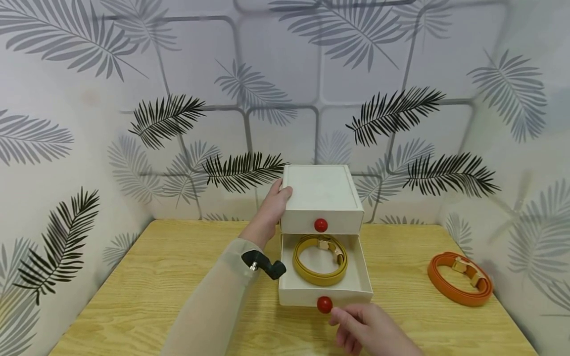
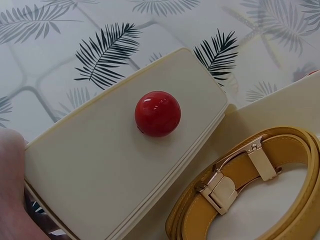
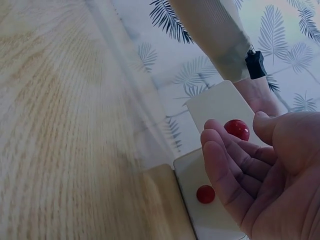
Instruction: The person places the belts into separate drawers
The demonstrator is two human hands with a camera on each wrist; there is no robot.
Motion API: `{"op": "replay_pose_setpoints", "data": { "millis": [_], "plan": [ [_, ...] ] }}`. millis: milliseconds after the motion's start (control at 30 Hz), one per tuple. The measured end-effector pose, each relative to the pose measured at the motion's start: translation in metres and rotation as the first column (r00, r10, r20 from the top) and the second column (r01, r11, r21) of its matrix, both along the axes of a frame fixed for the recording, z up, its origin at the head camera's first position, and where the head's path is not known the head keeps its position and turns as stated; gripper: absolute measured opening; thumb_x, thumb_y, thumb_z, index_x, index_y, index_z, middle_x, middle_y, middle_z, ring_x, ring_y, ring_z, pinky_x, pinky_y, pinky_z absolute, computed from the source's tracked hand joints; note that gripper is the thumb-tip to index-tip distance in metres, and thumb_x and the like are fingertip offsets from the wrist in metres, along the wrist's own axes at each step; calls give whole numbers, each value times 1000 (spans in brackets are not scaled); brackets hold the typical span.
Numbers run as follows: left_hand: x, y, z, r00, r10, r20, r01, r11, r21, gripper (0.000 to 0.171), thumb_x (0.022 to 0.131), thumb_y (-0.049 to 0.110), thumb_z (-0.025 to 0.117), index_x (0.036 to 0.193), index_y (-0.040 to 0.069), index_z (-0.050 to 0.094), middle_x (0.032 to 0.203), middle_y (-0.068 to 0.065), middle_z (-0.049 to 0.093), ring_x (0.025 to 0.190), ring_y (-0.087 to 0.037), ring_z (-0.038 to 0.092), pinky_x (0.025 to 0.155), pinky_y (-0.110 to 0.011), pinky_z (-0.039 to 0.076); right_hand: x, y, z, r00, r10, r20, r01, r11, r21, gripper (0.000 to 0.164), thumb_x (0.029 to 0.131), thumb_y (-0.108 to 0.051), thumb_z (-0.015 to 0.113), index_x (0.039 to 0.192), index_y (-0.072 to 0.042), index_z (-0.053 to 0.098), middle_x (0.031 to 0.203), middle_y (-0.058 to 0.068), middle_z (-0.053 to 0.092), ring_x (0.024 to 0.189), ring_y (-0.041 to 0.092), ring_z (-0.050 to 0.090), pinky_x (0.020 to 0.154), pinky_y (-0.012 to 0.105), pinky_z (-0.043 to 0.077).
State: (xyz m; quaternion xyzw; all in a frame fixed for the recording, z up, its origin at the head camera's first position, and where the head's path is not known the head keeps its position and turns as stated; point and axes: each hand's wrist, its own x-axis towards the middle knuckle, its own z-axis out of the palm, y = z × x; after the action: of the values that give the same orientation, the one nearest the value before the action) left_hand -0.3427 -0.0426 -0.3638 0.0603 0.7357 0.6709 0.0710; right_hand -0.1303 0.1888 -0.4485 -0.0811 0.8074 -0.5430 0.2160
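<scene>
A white two-drawer box [image 1: 322,188] stands on the table, its lower drawer [image 1: 303,297] pulled out. Inside lies a coiled mustard-yellow belt [image 1: 321,280] with a gold buckle [image 2: 221,192]. My left hand [image 1: 275,205] holds the box's left side, thumb over the top edge; its other fingers are mostly hidden. Close to the lower drawer's red knob [image 1: 325,304] is my right hand [image 1: 367,326]. Its fingers are loosely bent in the right wrist view, with nothing between them. The upper drawer, with its own red knob [image 2: 158,114], is closed.
A coiled orange belt [image 1: 460,295] lies on the wooden table [image 1: 178,277], to the right of the box. Behind the table rises a wall [image 1: 285,133] with a leaf pattern. A black mount [image 1: 264,264] sits on my left wrist.
</scene>
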Motion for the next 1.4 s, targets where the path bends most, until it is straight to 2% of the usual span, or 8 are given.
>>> {"op": "replay_pose_setpoints", "data": {
  "millis": [267, 600, 1100, 1400],
  "plan": [
    [-1, 0, -1, 1000, 4, -6, -4, 1000, -5, 67, 117, 42, 43, 178, 28, 20, 181, -9, 24, 163, -38, 27, 126, -67, 25, -1, -2, -6, 999, 14, 52, -11, 998, -61, 41, 117, -37, 57, 118, -1, 76, 87, 6, 75, 78, 21, 69, 74, 36, 61],
    [-1, -1, -2, 1000, 0, -1, 0, 1000, 0, 67, 117, 43, 43, 178, 28, 19, 181, -9, 25, 162, -38, 27, 126, -66, 26, -1, -5, -11, 997, -17, 74, 26, 991, -131, 45, 117, -39, 57, 124, 2, 75, 87, 8, 75, 77, 21, 69, 76, 36, 62],
    [0, 0, -1, 1000, -1, 2, 1, 1000, -9, 66, 117, 43, 43, 178, 28, 20, 181, -9, 24, 162, -38, 28, 125, -66, 27, -2, -12, -23, 993, -81, 86, 94, 982, -161, 45, 119, -37, 54, 121, 3, 75, 84, 7, 74, 73, 20, 68, 71, 35, 61],
    [1, 0, 0, 1000, 7, 19, -7, 1000, -16, 67, 117, 44, 42, 179, 30, 18, 182, -8, 22, 162, -39, 27, 126, -67, 26, -3, -13, -27, 992, -80, 92, 100, 968, -231, 46, 119, -37, 54, 119, 4, 73, 83, 7, 74, 73, 20, 68, 69, 34, 60]
  ]
}}
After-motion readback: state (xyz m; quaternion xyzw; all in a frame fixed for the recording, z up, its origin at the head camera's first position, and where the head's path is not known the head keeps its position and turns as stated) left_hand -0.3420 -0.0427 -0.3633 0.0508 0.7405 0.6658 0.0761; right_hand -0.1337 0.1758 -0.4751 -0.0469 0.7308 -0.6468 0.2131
